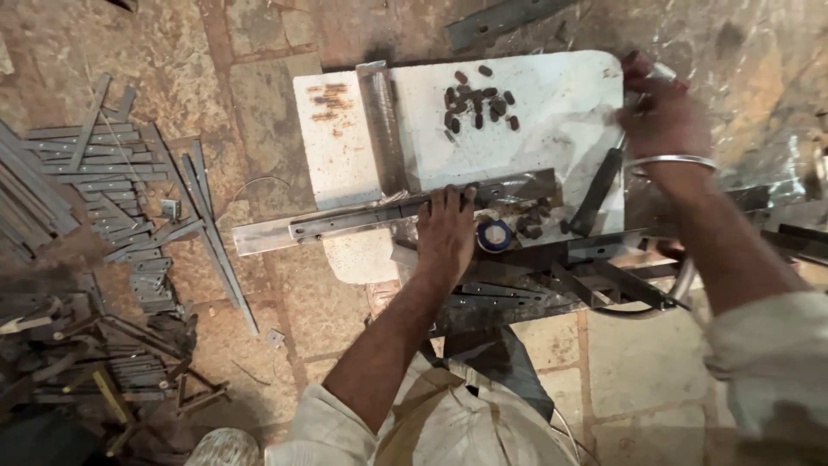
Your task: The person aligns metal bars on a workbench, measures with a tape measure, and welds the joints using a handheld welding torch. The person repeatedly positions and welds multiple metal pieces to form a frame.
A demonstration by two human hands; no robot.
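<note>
My left hand (446, 231) presses flat on a long metal bar (362, 217) that lies across a white slab (552, 103). Its fingers rest on the bar's top edge. My right hand (662, 121), with a metal bangle on the wrist, grips the handle of a hammer (599, 185) at the slab's right edge; the dark shaft slants down to the left toward the bar. A heap of small dark rivets (477, 97) lies on the slab above the bar, and more dark pieces (533, 217) sit beside my left hand.
A pile of cut metal strips (112, 185) covers the stone floor at left, with dark scrap (95, 354) below it. Black metal frames (595, 280) stack under the slab's near edge. A small blue round thing (494, 235) sits by my left hand.
</note>
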